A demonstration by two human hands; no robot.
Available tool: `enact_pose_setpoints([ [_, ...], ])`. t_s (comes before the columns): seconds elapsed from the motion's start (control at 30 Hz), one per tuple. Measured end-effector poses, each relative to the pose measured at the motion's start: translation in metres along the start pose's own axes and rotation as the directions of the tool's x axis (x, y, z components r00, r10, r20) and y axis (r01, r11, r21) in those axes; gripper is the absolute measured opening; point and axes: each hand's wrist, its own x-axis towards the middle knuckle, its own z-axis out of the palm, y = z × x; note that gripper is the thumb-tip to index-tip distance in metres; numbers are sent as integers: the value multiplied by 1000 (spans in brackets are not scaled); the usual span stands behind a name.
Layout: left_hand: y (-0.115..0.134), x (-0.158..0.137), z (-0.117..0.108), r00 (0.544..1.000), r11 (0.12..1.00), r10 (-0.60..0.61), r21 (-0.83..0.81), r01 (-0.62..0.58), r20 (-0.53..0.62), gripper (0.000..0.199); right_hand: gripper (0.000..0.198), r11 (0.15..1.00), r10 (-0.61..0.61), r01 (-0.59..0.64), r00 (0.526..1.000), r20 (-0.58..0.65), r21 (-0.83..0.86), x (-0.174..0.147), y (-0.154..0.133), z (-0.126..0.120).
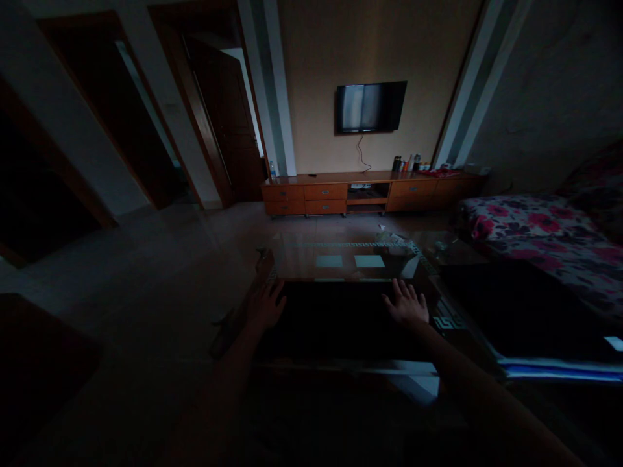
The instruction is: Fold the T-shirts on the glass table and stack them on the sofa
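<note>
A black, flat, cloth-like piece (335, 321) lies spread on a glass coffee table (311, 250) in front of me. On its far left corner rests my left hand (267, 305), fingers stretched out. My right hand (407, 303) lies on the far right corner, fingers spread and palm down. Neither hand grips anything that I can see. The room is dim, so folds or seams in the black piece cannot be made out.
To the right sits a stack of dark folded cloth (525, 311) with white and blue layers beneath. Behind it is a flowered sofa (535, 220). A wooden TV cabinet (326, 191) with bottles (409, 163) stands under a wall-mounted television (371, 107). Tiled floor (160, 279) extends left.
</note>
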Motion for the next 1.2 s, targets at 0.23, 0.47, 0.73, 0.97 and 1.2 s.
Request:
enact_pose_setpoints([
  [0.23, 32, -6, -14, 977, 978, 207, -32, -208, -49, 63, 78, 973, -213, 201, 972, -100, -115, -23, -14, -14],
  [0.47, 40, -20, -1, 948, 951, 304, -84, -296, 94, 59, 75, 971, -236, 238, 971, 48, -36, -32, -14, -10],
  [0.73, 74, -23, -8, 879, 876, 476, -112, -469, 42, 58, 74, 923, -385, 385, 923, 27, 2, -46, -61, -22],
  [0.97, 78, -23, -9, 835, 845, 532, -149, -513, 140, 55, 71, 907, -421, 418, 900, 107, 53, -59, -73, -16],
  [1.2, 109, -35, -9, 750, 749, 652, -252, -613, 113, 54, 67, 827, -561, 553, 822, 99, 97, -67, -87, -18],
])
